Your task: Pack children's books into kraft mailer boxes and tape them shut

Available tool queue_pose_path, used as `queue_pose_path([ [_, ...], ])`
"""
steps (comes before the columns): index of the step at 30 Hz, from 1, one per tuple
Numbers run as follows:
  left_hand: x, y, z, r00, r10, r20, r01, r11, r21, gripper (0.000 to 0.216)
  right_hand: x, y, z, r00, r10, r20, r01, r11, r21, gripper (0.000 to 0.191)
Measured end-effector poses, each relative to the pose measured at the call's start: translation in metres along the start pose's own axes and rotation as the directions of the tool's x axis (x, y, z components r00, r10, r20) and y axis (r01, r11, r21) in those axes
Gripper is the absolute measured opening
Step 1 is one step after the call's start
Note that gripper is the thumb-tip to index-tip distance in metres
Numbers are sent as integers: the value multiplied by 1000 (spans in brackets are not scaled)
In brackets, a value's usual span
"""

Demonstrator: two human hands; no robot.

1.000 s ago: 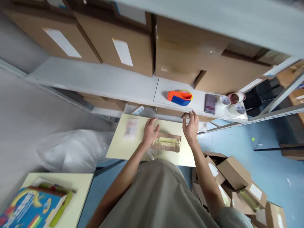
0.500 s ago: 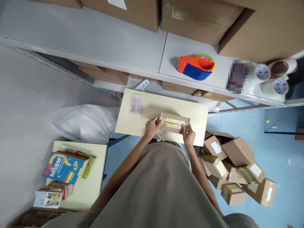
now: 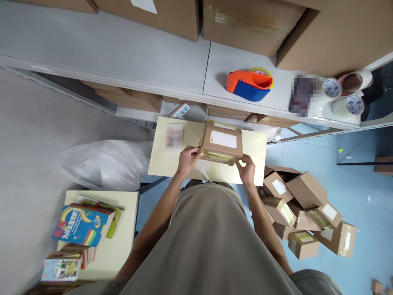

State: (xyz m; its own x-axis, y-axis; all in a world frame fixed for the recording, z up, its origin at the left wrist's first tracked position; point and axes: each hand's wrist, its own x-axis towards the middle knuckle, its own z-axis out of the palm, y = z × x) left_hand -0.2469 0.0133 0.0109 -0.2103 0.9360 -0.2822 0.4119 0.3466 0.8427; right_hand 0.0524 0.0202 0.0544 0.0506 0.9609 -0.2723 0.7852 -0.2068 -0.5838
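Observation:
A taped cardboard box (image 3: 221, 145) is tilted over the pale yellow table (image 3: 159, 159), with a white label on the face turned up. My left hand (image 3: 188, 159) pinches its lower left corner between thumb and fingers. At the lower right corner, my right hand (image 3: 246, 169) grips the box with thumb and fingertips. Shiny yellowish tape runs along the box's near edge. Under the box, close to my body, lies a small whitish piece (image 3: 202, 173) that I cannot make out. To the left on the table rests a blurred printed paper (image 3: 174, 136).
An orange and blue tape dispenser (image 3: 249, 85) and tape rolls (image 3: 348, 105) stand on the grey shelf (image 3: 153, 61). Cardboard boxes (image 3: 307, 190) are heaped on the floor at right. Books (image 3: 82, 225) lie on a side table at left, near a plastic bag (image 3: 107, 164).
The box has been tipped, so its labelled face now shows instead of the taped one. Both hands have stayed at its two ends, spreading slightly apart.

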Motion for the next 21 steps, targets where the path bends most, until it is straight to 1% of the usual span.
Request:
queue_pose_path([
  [4,-7,-31,5,991,-131,34,127,987,97,28,-7,21,39,990,-46,136,41,998,43,28],
  [7,-17,-48,12,969,-241,53,229,959,165,29,-15,36,62,966,-56,253,52,998,23,30],
  [9,-20,-56,15,962,-271,45,258,948,186,30,-16,46,70,951,-46,305,40,999,27,35],
  [10,-20,-58,15,961,-275,37,264,945,191,31,-15,50,72,951,-30,308,21,999,32,38],
  [12,-15,-59,16,960,-280,21,270,942,199,34,-6,58,72,963,18,270,-37,997,64,44],
  [15,4,-54,17,965,-262,-1,258,949,181,42,17,63,70,977,102,189,-133,978,163,47],
  [18,26,-42,21,977,-213,8,211,971,113,47,41,62,71,983,96,157,-134,959,251,44],
  [21,39,-31,25,984,-173,35,171,984,59,47,52,57,74,988,54,147,-96,952,291,38],
])
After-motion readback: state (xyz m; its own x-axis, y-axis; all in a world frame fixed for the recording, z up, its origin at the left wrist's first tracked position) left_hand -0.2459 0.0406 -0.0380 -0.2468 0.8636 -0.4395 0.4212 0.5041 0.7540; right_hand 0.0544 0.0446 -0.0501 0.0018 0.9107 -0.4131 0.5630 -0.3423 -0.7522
